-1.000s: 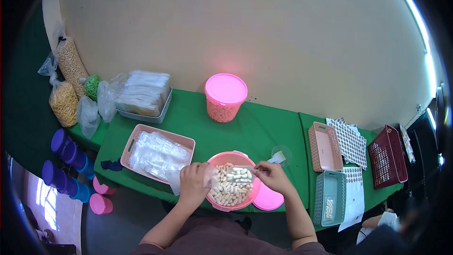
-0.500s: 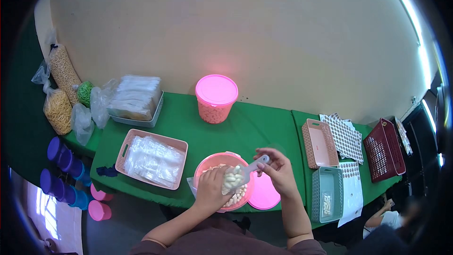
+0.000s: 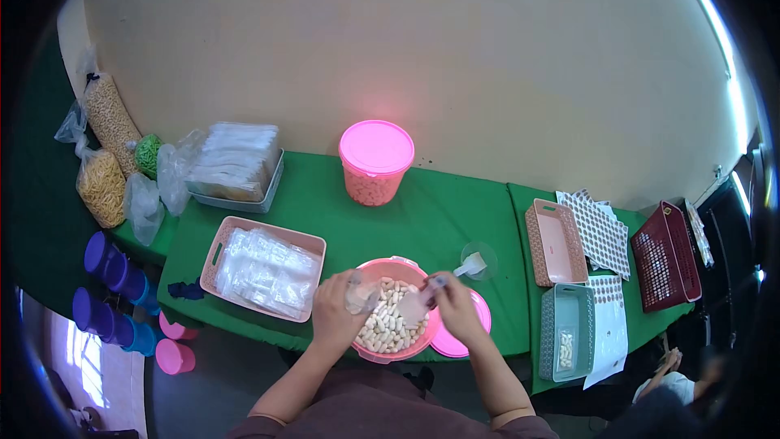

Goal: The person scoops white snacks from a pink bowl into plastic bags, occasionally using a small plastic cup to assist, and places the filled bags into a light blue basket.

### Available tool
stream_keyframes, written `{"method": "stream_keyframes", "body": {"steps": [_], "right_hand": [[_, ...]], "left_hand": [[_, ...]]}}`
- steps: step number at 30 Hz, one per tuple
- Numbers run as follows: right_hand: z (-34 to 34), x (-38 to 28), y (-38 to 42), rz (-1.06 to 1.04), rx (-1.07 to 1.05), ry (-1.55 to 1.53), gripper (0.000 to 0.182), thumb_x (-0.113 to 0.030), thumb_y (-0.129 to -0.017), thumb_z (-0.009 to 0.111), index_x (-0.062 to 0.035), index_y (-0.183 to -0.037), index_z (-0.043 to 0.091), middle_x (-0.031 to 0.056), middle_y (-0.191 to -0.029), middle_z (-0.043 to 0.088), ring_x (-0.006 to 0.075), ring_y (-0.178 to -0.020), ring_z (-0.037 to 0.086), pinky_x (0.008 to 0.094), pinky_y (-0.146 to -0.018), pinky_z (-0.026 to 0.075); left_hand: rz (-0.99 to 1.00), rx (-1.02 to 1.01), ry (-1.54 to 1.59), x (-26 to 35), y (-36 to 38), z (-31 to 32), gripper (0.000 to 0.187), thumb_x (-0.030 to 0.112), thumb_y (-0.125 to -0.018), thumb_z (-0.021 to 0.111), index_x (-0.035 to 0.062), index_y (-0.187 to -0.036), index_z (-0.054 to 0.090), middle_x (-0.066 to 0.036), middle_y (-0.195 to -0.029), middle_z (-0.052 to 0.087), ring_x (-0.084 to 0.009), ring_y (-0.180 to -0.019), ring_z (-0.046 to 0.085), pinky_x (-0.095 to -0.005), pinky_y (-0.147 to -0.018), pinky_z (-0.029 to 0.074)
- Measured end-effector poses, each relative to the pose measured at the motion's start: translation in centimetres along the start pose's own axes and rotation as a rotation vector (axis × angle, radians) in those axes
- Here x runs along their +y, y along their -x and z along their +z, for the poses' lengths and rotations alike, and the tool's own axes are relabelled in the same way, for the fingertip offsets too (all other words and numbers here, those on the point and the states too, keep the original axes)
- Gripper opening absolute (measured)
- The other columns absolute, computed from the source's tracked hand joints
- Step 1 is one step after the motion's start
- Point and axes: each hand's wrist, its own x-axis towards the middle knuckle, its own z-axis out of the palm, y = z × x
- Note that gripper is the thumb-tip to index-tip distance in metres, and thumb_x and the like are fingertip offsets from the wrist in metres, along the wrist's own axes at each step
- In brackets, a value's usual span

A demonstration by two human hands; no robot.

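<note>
Over the left side of a pink tub (image 3: 370, 349), my left hand (image 3: 331, 313) is closed round a clear plastic container (image 3: 361, 293). Its mouth tilts toward the tub; I cannot tell whether it is a cup or a bag. My right hand (image 3: 457, 309) grips the handle of a clear scoop (image 3: 416, 306), its blade blurred low over the tub's right half. Whitish, peanut-shaped pieces (image 3: 386, 325) fill the tub below both hands. A pink lid (image 3: 479, 329) lies beside the tub, partly behind my right forearm.
A white scoop (image 3: 471, 265) rests on a clear round dish (image 3: 490, 254). Left stands a pink basket (image 3: 213, 284) of plastic bags. A lidded pink tub (image 3: 374, 183) is at the back. Right are a teal basket (image 3: 546, 362) and a pink basket (image 3: 534, 232). A person (image 3: 670, 382) sits far right.
My left hand has moved left and slightly up, uncovering the tub's contents. My right hand has come down and left with the scoop, which has left the white pieces. The round dish shows clearly now.
</note>
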Motion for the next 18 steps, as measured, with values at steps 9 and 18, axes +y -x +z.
{"method": "stream_keyframes", "body": {"steps": [9,18], "right_hand": [[5.2,7.1,-0.6,0.392,-0.261,-0.194,0.025,-0.014,-0.099,0.044,0.004,-0.116,0.043,0.0167,-0.089,0.061,0.0231,-0.074,0.068,0.0325,-0.063,0.06],[4.4,7.8,-2.0,0.658,-0.158,-0.483,0.029,-0.02,-0.101,0.04,0.0038,-0.118,0.043,0.0182,-0.093,0.061,0.0237,-0.073,0.066,0.0323,-0.064,0.058]], "left_hand": [[-0.037,0.044,-0.061,-2.8,0.8,1.8,0.058,0.013,-0.063,0.077,0.0076,-0.115,0.052,-0.012,-0.104,0.058,-0.0333,-0.102,0.055,-0.0445,-0.09,0.04],[-0.101,0.078,-0.027,-2.8,0.3,0.8,0.055,0.013,-0.067,0.073,0.007,-0.117,0.052,-0.013,-0.104,0.057,-0.0341,-0.102,0.054,-0.045,-0.092,0.038]]}}
